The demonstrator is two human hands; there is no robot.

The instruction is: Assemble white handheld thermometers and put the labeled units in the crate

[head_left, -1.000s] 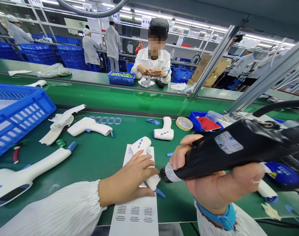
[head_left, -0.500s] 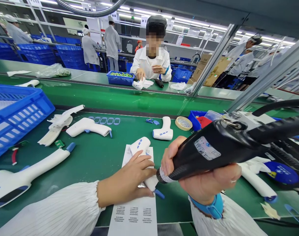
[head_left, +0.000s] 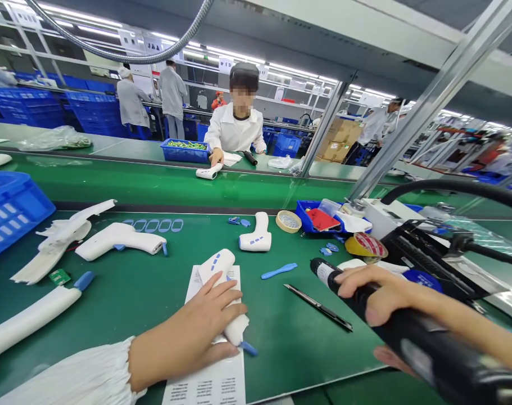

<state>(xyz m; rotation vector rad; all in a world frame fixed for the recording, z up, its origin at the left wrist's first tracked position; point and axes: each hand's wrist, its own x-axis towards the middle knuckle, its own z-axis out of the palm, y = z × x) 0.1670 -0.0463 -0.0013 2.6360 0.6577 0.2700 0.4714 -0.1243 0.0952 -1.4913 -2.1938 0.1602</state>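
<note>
My left hand is closed over a white handheld thermometer with small blue buttons, pressing it onto a printed paper sheet. A blue piece sticks out by its lower end. At the right, my right hand grips a black electric screwdriver, its tip pointing up and left, apart from the thermometer. Left of that tool, a black utility knife and a blue plastic stick lie on the green mat. A second white thermometer lies behind my left hand.
More white thermometer bodies and shells lie left, near a blue crate. A tape roll and blue bin stand behind. A co-worker sits across the green belt.
My right hand has drawn the screwdriver away from the thermometer to the right, uncovering the knife and blue stick. My left hand stays on the thermometer. The co-worker's hand has moved a white thermometer forward.
</note>
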